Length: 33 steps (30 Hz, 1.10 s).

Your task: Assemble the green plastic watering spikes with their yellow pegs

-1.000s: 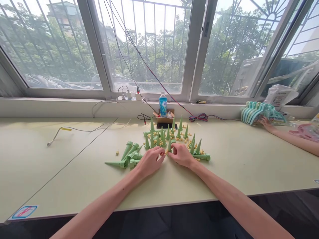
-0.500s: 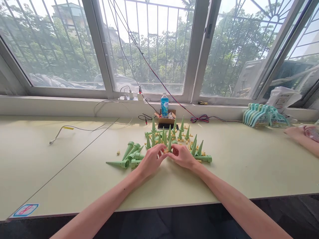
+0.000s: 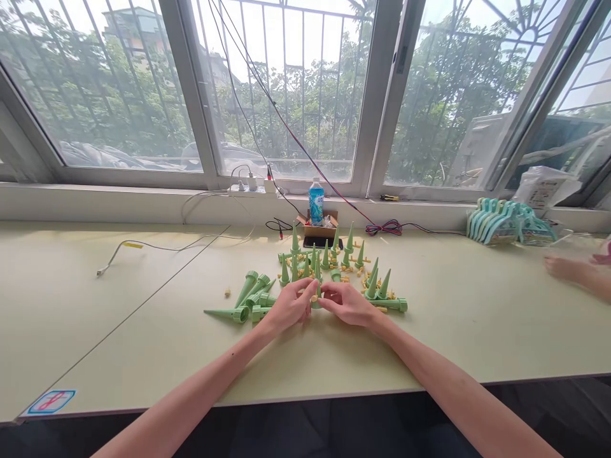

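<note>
Lower centre of frame: left hand (image 3: 292, 301) and right hand (image 3: 348, 305) narrow, fingertips holding green tapered plastic spike (image 3: 318, 273) near-upright between them. Small yellow plastic fitting (image 3: 314, 298) near base; which fingers grip fitting, cannot tell. Best: brace base, keep fitting square.

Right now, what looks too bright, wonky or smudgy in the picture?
In the head view, the sky outside glares white; the window frames there splay outward, likely from a wide lens; at that view's right, the other person's hand looks soft.
</note>
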Tool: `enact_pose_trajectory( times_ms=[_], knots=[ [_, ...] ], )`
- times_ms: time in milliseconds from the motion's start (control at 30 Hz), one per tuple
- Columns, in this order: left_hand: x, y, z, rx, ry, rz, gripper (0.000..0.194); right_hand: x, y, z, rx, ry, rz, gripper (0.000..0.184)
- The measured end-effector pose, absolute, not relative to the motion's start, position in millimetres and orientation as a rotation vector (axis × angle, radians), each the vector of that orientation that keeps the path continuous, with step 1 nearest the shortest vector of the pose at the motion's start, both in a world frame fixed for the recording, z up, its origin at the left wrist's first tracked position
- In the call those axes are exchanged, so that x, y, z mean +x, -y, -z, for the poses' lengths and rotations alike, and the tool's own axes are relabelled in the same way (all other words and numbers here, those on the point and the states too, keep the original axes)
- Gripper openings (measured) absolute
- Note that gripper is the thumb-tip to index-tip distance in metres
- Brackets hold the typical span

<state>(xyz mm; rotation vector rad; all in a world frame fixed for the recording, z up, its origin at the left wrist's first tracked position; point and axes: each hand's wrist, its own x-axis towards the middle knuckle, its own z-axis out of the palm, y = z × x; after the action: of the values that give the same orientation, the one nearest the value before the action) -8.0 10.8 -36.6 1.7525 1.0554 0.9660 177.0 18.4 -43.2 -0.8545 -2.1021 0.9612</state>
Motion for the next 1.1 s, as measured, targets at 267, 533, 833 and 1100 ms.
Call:
enact_pose_trajectory(
  times_ms=[267,533,833,1100],
  knots=[
    [-6,-8,34,1.732,-1.052,-1.049,0.034,175,-20,48,-0.899,1.992,-0.938,0.025],
    [-4,-4,29,1.727,-1.146,-1.172,0.039,179,-13,39,-0.872,2.046,-0.916,0.031],
    [-2,-1,29,1.787,-1.242,-1.239,0.038,177,-14,41,-0.846,2.038,-0.869,0.020],
    [-3,-2,32,1.883,-1.160,-1.179,0.027,178,-20,45,-0.874,2.038,-0.767,0.022]
  ],
)
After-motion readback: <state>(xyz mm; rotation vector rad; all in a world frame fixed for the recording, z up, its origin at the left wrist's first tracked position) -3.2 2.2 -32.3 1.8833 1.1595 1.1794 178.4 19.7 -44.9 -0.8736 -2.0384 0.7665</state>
